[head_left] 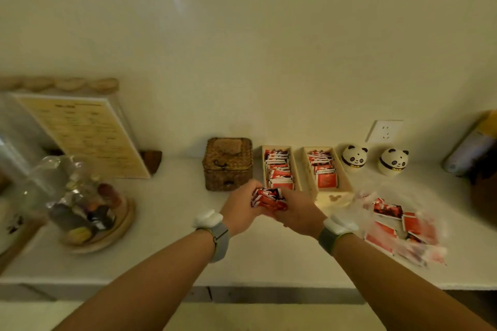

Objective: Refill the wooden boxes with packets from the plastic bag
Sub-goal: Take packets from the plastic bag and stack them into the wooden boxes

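Observation:
Two narrow wooden boxes stand side by side on the white counter. The left wooden box (295,166) is packed with red packets along its length. The right wooden box (345,183) has packets in its far part and bare wood at its near end. Just in front of the left box, my left hand (242,207) and my right hand (298,209) together grip a stack of red packets (269,197). A clear plastic bag (398,226) with several loose red packets lies on the counter to the right of my right wrist.
A woven lidded basket (228,164) stands left of the boxes. Two panda figurines (354,158) sit behind the right box, below a wall socket (384,130). A glass dome over sweets (86,204) and a menu stand (88,134) are at left. The counter's front edge (242,285) runs below my forearms.

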A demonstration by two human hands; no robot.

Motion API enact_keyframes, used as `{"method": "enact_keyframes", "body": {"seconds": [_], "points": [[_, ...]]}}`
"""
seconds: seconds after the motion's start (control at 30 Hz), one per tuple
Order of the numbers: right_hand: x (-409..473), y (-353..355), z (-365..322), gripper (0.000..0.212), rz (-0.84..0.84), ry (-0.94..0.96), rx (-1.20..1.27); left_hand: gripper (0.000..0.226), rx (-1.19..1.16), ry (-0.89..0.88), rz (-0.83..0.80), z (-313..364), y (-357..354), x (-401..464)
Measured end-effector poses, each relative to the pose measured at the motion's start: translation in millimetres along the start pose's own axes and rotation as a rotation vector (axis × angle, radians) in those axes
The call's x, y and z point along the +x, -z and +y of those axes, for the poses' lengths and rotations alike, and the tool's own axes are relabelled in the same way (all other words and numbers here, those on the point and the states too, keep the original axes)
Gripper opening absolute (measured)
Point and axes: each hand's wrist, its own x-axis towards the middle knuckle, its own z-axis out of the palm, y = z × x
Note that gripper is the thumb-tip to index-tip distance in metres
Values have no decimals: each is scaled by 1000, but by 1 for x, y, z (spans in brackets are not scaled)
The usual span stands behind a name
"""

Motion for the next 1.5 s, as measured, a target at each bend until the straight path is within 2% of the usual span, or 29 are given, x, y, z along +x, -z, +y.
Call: {"method": "enact_keyframes", "body": {"seconds": [0.2,0.37,0.47,0.7,0.77,0.9,0.97,1.07,1.23,1.37,1.5], "points": [[-1,-46,-22,45,-114,63,-71,32,-16,117,0,-43,16,-39],[-1,-70,-14,56,-206,-25,-59,51,104,176,-122,-64,8,-53],[-5,-73,-6,51,-177,-35,-47,46,105,175,-99,-64,2,-55],[-4,-63,4,66,-181,-60,-85,34,127,152,-126,-56,-4,-49],[-7,-61,10,58,-158,-39,-50,29,143,150,-128,-55,-6,-48],[-8,-53,17,28,78,70,-67,26,163,158,-126,-55,-6,-47],[-5,-47,17,17,116,112,-106,27,158,163,-122,-54,-7,-45],[-2,-47,15,14,89,91,-57,26,156,167,-118,-53,-8,-44],[-6,-54,15,15,125,-48,92,26,103,176,-105,-55,-8,-45],[-10,-66,16,26,117,-104,85,27,86,177,-84,-57,-10,-45],[-14,-72,13,67,24,-123,119,28,101,176,-87,-59,-11,-46]]}}
